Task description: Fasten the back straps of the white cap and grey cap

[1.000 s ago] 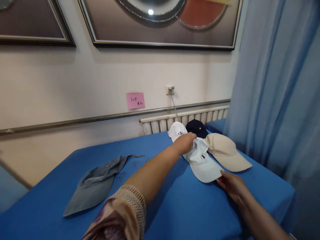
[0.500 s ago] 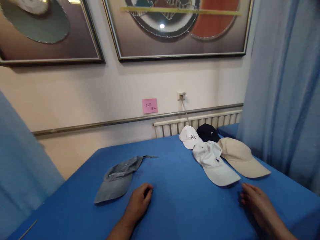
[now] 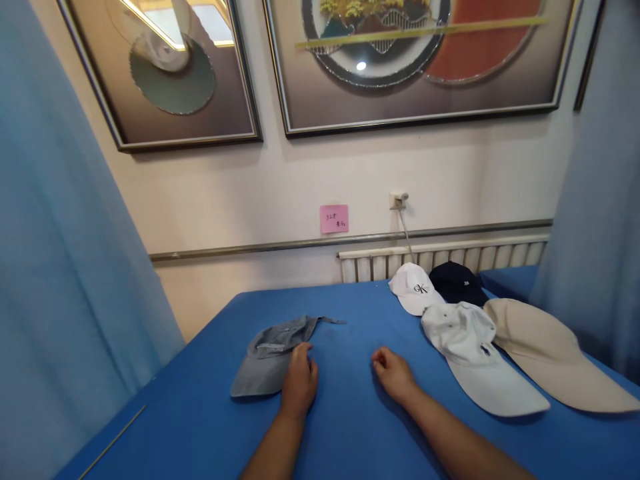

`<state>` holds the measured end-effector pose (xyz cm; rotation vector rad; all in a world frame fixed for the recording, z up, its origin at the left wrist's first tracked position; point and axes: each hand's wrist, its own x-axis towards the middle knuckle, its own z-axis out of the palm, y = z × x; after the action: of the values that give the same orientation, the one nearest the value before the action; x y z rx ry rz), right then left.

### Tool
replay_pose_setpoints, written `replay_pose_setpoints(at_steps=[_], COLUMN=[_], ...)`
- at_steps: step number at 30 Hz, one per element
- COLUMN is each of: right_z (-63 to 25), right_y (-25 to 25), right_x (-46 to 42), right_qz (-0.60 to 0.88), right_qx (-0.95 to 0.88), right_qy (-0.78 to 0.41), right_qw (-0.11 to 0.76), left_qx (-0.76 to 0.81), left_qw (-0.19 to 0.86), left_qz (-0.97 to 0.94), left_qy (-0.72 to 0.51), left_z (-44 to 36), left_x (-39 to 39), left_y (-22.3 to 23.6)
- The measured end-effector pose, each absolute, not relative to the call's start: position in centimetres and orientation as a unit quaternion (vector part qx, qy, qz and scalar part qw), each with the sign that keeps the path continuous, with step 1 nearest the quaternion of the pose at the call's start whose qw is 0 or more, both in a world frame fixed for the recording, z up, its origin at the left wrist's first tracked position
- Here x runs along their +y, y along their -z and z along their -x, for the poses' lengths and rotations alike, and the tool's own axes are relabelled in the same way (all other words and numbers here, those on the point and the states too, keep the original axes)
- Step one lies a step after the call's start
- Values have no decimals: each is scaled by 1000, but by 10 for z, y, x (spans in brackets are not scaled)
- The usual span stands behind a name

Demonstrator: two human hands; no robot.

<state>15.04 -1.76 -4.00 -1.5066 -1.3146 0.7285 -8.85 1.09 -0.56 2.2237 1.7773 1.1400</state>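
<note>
A flattened grey cap [image 3: 273, 350] lies on the blue table [image 3: 350, 427], left of centre. My left hand [image 3: 299, 380] rests at the cap's right edge, fingertips touching it, fingers loosely curled. My right hand [image 3: 394, 373] lies on the bare cloth to the right with its fingers curled in, holding nothing I can see. Further right sit a white cap [image 3: 483, 363], a beige cap [image 3: 550, 357], a white cap with a black logo [image 3: 415, 290] and a dark navy cap [image 3: 457, 283].
Blue curtains hang at the left [image 3: 65, 280] and right [image 3: 595, 233]. A radiator [image 3: 450, 257] and a wall socket with a cable [image 3: 399, 200] sit behind the table. A pink note [image 3: 334, 219] and framed pictures hang on the wall.
My left hand drew back from the white cap and went left to the grey cap. My right hand left the white cap's brim and moved to the table's middle. The view panned left.
</note>
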Motion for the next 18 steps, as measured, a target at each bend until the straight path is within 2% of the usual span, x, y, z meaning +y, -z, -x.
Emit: replay_pose_setpoints(at_steps=[4,8,11,15,18], right_z=[-152,-158,-161,-161,-161], right_y=[45,50,50,49,48], right_x=[0,1,2,4,3], right_qz=[590,514,499,483,491], right_qx=[-537,-504,-474,-471,-467], right_qy=[-311,-423,-483,-518,-507], right_qw=[517,550,542,526,533], left_qx=[639,719,755,744,712], left_qw=[-12,-23,-5,-14,-37], left_qz=[-680,-621,-604,-645,-679], left_qy=[-359,-313,-255,-173,-173], left_z=[92,91,93,97,93], left_x=[30,51,61,65,63], left_y=[2,-9,-19,-27,-28])
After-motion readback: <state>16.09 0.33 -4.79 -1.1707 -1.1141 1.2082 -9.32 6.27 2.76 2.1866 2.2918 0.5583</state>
